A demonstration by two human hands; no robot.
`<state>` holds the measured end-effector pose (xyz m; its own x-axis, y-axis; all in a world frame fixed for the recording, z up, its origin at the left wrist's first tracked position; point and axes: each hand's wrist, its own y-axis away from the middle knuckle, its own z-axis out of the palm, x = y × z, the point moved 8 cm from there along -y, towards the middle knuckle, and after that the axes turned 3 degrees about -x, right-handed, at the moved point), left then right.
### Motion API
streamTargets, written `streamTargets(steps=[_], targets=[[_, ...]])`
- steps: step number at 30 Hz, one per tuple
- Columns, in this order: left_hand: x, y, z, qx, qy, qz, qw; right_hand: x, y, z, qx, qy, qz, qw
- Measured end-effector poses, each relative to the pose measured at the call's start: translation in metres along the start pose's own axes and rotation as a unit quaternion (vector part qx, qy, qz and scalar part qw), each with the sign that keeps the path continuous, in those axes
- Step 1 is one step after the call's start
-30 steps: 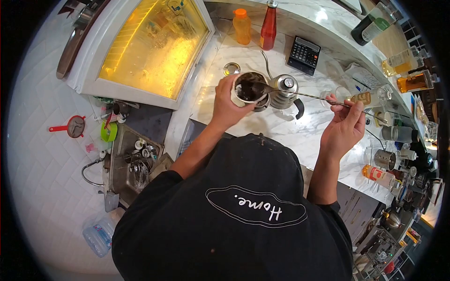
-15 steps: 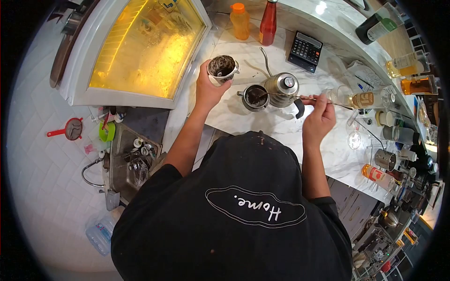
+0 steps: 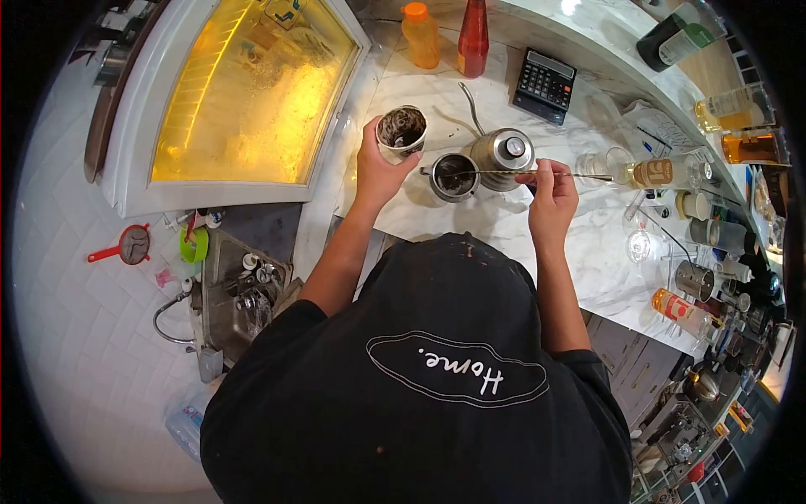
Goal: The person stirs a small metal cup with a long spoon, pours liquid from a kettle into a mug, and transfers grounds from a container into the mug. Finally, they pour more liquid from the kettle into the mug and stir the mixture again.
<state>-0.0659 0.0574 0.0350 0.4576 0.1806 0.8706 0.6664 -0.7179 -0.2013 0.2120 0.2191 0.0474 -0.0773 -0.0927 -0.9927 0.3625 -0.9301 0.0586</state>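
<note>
My left hand [image 3: 378, 168] is wrapped round a light cup [image 3: 401, 134] smeared inside with dark residue. Between my fingers and thumb, my right hand [image 3: 552, 197] pinches a long thin metal spoon [image 3: 571, 175]. The spoon's far end reaches into a small metal pitcher [image 3: 454, 177] with dark contents, which stands on the marble counter. Right beside the pitcher is a silver gooseneck kettle [image 3: 504, 154], and the spoon passes across it.
An orange bottle [image 3: 421, 36], a red bottle [image 3: 473, 40] and a black calculator [image 3: 544, 86] stand behind. Bottles and glasses crowd the right side. At left are a yellow-lit glass-door cabinet [image 3: 252, 92], a sink [image 3: 220, 290] and a red strainer [image 3: 133, 244].
My right hand has moved slightly left with the spoon. The cup in my left hand is turned a little and sits slightly to the right.
</note>
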Motion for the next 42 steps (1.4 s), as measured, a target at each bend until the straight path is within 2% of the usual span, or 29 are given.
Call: streamTargets(steps=[9,12,17,21,24,29,37,40,42], targets=[[-0.004,0.004,-0.003,-0.005,-0.007,-0.025,1.0,0.003,0.005,-0.004,-0.045,0.04,0.009,0.998],[-0.003,-0.001,-0.005,0.0,-0.013,-0.026,1.0,-0.007,0.014,-0.008,-0.059,0.097,0.026,0.993],[-0.011,-0.031,0.004,-0.013,-0.021,-0.036,0.999,0.007,0.023,-0.024,-0.082,0.099,0.045,0.991],[-0.02,-0.068,0.017,0.0,0.018,-0.009,1.0,0.0,0.027,-0.03,-0.11,0.118,0.044,0.986],[-0.037,-0.097,0.029,-0.012,-0.01,-0.022,1.0,-0.008,0.026,-0.043,-0.111,0.144,0.037,0.983],[-0.06,-0.128,0.056,-0.036,-0.026,-0.034,0.998,0.011,0.015,-0.083,-0.044,0.17,0.063,0.982],[-0.079,-0.136,0.09,-0.065,-0.018,-0.042,0.997,0.041,0.006,-0.07,-0.067,0.176,0.097,0.977],[-0.088,-0.137,0.091,-0.079,-0.069,-0.08,0.991,0.05,0.005,-0.061,-0.092,0.215,0.112,0.966],[-0.083,-0.134,0.085,-0.072,-0.137,-0.076,0.985,0.05,0.006,-0.05,-0.095,0.22,0.083,0.967]])
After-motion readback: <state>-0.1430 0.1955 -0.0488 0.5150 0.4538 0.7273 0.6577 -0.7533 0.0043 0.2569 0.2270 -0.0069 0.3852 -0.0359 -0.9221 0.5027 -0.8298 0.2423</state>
